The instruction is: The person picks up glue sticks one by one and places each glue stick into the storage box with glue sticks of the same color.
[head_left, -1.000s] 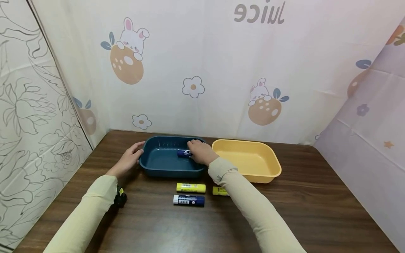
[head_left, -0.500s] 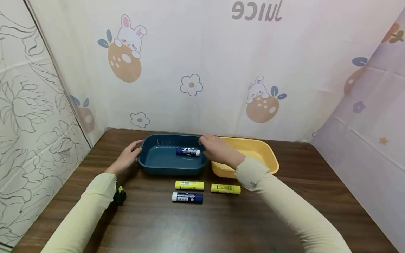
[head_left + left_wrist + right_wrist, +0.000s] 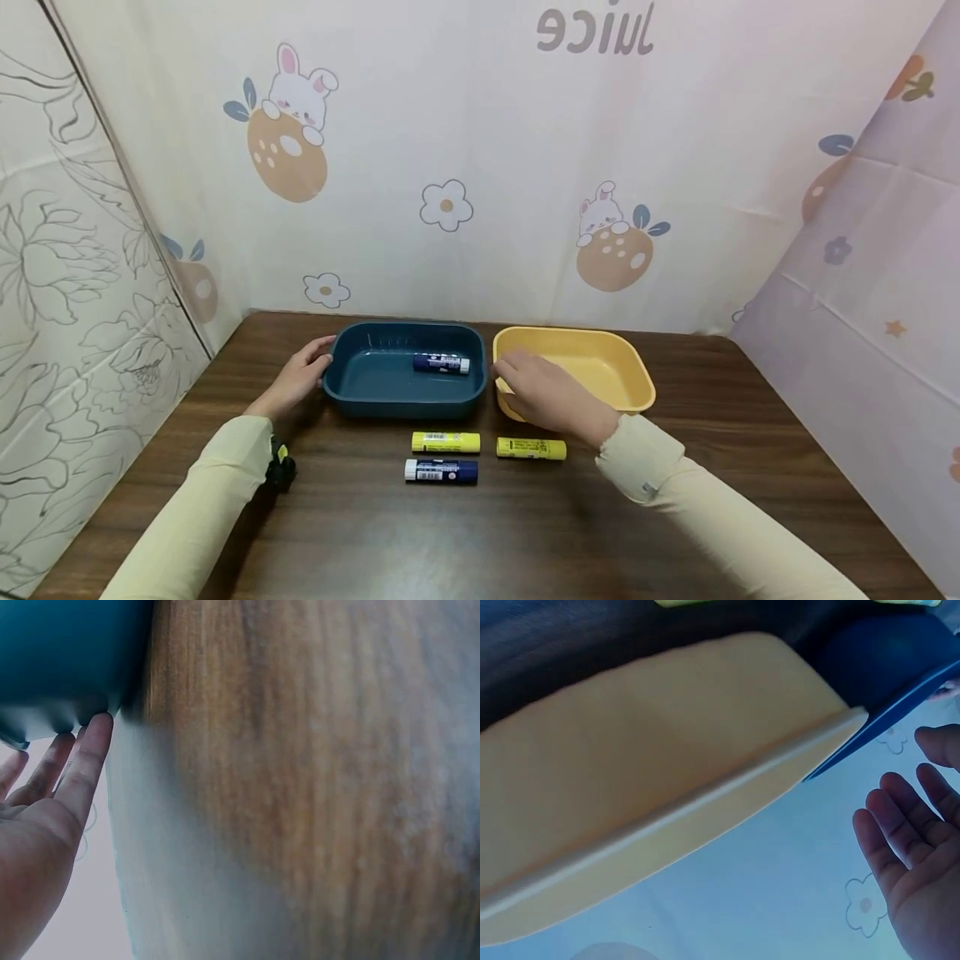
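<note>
Blue tray (image 3: 375, 377) touches the relaxed left hand (image 3: 300, 373); the empty, loose right hand (image 3: 546, 390) has withdrawn rightward.

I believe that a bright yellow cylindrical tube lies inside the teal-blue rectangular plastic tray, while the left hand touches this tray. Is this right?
The colour is wrong: the head view shows a navy blue cylindrical tube with a white end inside the teal-blue rectangular plastic tray. The left hand does touch this tray.
</note>
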Motion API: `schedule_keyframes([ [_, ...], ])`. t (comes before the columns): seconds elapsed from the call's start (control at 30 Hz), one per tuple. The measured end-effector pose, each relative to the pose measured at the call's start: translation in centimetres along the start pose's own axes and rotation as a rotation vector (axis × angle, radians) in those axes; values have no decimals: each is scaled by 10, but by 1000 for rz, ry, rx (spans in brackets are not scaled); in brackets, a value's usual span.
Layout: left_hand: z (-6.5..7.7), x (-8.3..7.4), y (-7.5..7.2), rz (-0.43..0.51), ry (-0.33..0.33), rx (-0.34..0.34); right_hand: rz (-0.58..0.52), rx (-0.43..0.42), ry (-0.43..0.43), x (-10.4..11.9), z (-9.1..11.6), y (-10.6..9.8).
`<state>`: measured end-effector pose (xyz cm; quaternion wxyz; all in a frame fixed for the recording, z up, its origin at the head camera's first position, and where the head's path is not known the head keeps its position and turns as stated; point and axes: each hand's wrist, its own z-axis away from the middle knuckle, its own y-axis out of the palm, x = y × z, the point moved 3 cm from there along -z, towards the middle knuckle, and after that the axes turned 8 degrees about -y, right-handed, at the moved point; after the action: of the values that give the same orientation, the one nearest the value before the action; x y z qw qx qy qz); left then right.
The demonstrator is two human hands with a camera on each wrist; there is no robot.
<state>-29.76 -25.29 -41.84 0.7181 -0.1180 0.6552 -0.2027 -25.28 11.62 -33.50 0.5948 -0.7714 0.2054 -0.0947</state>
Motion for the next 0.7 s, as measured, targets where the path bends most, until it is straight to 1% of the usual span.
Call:
schedule_keyframes([
  [0.13,2,-1,1,12,-1,4,18,29,19,8,13,0],
  [0.33,1,-1,1,13,-5,14,-10,86,78,18,34,2],
  [0.4,1,0,0,8,-8,13,-15,85,87,20,40,4],
  [0.5,2,0,-1,4,-12,13,-25,59,79,21,48,7],
  [0.63,2,-1,0,4,-11,14,-36,46,79,22,55,10],
  [0.7,2,-1,0,3,-11,14,-39,53,85,23,57,12],
])
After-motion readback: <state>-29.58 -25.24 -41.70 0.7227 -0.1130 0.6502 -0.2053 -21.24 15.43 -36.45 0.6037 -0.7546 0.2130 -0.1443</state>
